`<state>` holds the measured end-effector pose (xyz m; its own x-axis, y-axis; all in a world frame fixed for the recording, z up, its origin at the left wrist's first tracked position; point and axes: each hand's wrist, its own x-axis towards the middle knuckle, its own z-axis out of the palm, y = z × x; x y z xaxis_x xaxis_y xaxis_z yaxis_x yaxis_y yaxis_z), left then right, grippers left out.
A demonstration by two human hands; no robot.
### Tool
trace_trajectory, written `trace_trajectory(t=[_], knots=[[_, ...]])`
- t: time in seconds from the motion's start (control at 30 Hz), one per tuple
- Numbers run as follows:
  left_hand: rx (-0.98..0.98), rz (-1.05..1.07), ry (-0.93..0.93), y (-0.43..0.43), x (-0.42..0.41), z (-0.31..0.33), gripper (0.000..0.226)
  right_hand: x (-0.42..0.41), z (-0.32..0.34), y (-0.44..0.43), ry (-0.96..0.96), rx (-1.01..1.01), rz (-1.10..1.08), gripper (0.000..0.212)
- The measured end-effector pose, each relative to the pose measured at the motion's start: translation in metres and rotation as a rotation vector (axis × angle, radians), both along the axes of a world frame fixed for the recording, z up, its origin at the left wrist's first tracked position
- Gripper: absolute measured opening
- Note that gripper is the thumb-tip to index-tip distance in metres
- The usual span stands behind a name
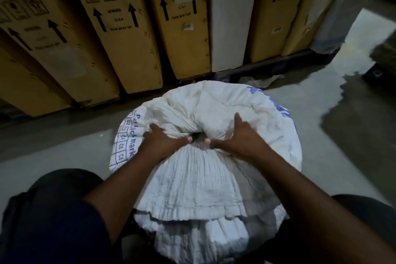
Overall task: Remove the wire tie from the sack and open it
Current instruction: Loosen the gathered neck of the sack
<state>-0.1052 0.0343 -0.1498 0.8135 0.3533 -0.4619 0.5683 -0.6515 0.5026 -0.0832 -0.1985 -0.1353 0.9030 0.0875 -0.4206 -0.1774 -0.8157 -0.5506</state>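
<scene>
A large white woven sack [214,109] with blue print stands on the floor in front of me. Its mouth is gathered into a pleated neck, and a small dark gap shows at the centre of the gather [198,136]. My left hand [165,139] grips the gathered fabric on the left of that gap. My right hand [233,137] grips it on the right, thumb tips facing each other. The loose pleated top of the sack [192,188] fans out toward me. I see no wire tie; the hands and folds may hide it.
Tall cardboard cartons [115,28] marked with up arrows lean in a row behind the sack, with a white panel [231,17] among them. The grey concrete floor [321,96] has a wet-looking patch at right. My dark-clothed knees [53,210] flank the sack.
</scene>
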Motion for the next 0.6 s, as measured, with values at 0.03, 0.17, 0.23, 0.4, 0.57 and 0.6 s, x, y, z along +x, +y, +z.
trace_trajectory(t=[0.03,0.17,0.23,0.4,0.57,0.6], knots=[[-0.002,-0.01,-0.053,-0.002,-0.002,-0.006,0.141,0.001,-0.013,0.004,0.023,-0.042,0.023,0.146],[0.113,-0.024,-0.248,0.005,-0.006,-0.001,0.045,0.006,-0.041,0.008,-0.226,-0.088,0.01,0.034],[0.13,-0.039,-0.316,0.022,-0.006,0.013,0.05,0.011,-0.035,-0.002,-0.313,-0.112,-0.023,0.015],[0.301,-0.063,-0.352,0.065,0.002,0.062,0.052,0.027,-0.003,-0.047,-0.44,-0.101,-0.319,0.022],[0.496,-0.015,-0.291,0.085,0.018,0.071,0.066,0.025,0.004,-0.056,-0.43,-0.204,-0.246,0.032],[0.544,-0.09,-0.298,0.079,0.017,0.07,0.078,0.018,0.012,-0.049,-0.46,-0.172,-0.196,0.034]])
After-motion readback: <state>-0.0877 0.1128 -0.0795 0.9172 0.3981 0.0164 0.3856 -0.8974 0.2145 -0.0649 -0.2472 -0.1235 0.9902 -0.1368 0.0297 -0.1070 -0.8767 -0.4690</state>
